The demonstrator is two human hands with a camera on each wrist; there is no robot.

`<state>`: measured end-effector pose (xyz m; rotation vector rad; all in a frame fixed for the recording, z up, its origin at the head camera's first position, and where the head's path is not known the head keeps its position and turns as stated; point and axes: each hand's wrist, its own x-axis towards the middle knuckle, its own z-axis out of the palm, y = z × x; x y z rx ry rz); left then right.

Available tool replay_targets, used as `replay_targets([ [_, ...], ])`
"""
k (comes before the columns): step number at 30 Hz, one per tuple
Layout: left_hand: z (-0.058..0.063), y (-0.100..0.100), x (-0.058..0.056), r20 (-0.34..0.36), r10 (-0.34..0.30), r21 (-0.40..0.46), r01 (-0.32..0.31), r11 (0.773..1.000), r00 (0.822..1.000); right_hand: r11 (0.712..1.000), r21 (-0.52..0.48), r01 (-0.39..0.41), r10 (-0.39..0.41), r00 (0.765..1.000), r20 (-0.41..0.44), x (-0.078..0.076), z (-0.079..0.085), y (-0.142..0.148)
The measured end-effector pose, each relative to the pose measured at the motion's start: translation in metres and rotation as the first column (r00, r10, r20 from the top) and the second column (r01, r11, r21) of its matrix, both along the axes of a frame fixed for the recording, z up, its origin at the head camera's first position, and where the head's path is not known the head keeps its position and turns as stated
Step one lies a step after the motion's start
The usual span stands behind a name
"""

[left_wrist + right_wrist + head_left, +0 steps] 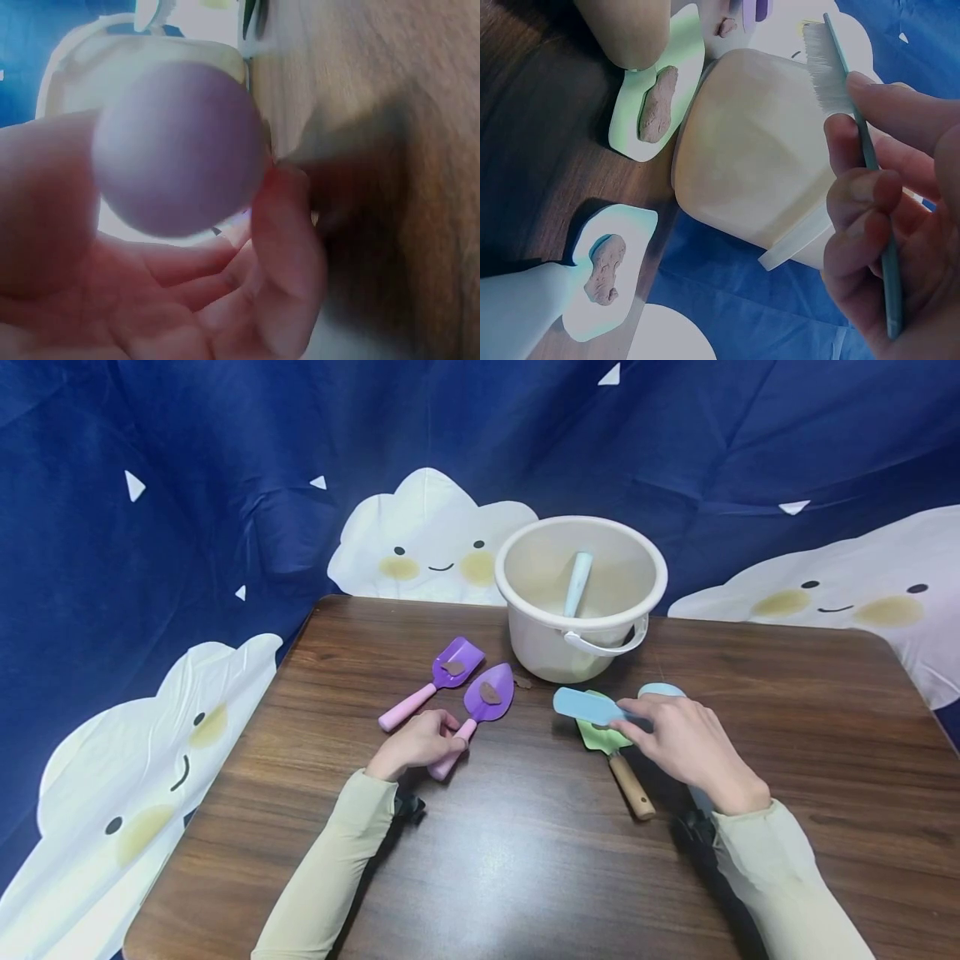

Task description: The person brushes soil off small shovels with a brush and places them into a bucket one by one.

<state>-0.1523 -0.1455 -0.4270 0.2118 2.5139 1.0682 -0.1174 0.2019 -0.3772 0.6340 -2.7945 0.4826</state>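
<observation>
At a dark brown wood-grain tabletop with rounded corners, before a navy blue cloth backdrop printed with three white smiling clouds and five small white triangles. Near the far edge, one cream plastic bucket; leaning inside it, one pale blue handle, lower end hidden. Across the tabletop, four small shovels: two purple with pink handles, namely one square-ended shovel and one pointed shovel; one light green shovel with a wooden handle; one pale blue shovel. Five brown clay-like lumps: one in each shovel, one between pointed shovel and bucket. In the left hand, fingers curled closed about the pointed shovel's pink handle. In the right hand, thumb and fingers pinched together on one flat light blue brush with pale bristles, near the green shovel.
</observation>
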Motion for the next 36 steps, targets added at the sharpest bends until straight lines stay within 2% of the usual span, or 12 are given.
replay_targets([
  [7,-0.004,0.0,-0.001,0.057,0.011,0.06,-0.014,0.998,0.998,1.0,0.002,-0.005,0.005,1.0,-0.004,-0.001,0.0,-0.001],
  [10,-0.005,0.0,-0.002,0.116,0.019,0.124,-0.033,0.992,0.993,1.0,0.0,-0.005,0.005,1.0,-0.003,-0.001,0.0,-0.001],
  [13,-0.005,0.0,-0.001,0.223,0.021,0.231,-0.074,0.97,0.975,1.0,0.0,-0.005,0.005,1.0,-0.004,-0.002,-0.001,-0.001],
  [16,-0.006,-0.001,-0.001,0.331,0.006,0.329,-0.121,0.937,0.944,1.0,0.001,-0.005,0.005,1.0,-0.006,-0.002,0.0,-0.001],
  [18,-0.006,-0.001,0.0,0.371,-0.01,0.369,-0.137,0.919,0.929,1.0,0.002,-0.004,0.004,1.0,-0.006,-0.002,0.0,-0.001],
  [21,-0.007,-0.001,0.002,0.396,-0.032,0.399,-0.14,0.906,0.918,1.0,0.0,-0.003,0.003,1.0,0.0,-0.001,0.0,-0.002],
  [24,-0.007,0.001,0.005,0.402,-0.057,0.407,-0.123,0.905,0.914,1.0,-0.001,-0.003,0.003,1.0,0.003,0.0,0.0,-0.002],
  [28,-0.006,0.006,0.009,0.432,-0.105,0.441,-0.109,0.891,0.896,1.0,-0.008,-0.004,0.004,1.0,0.002,-0.001,0.001,-0.003],
  [32,-0.002,0.015,0.014,0.453,-0.18,0.487,-0.073,0.87,0.873,0.999,-0.029,-0.014,0.015,1.0,0.006,-0.001,0.001,-0.006],
  [36,0.006,0.026,0.019,0.441,-0.229,0.512,-0.033,0.859,0.868,0.998,-0.052,-0.044,0.044,0.999,0.014,-0.001,0.002,-0.007],
])
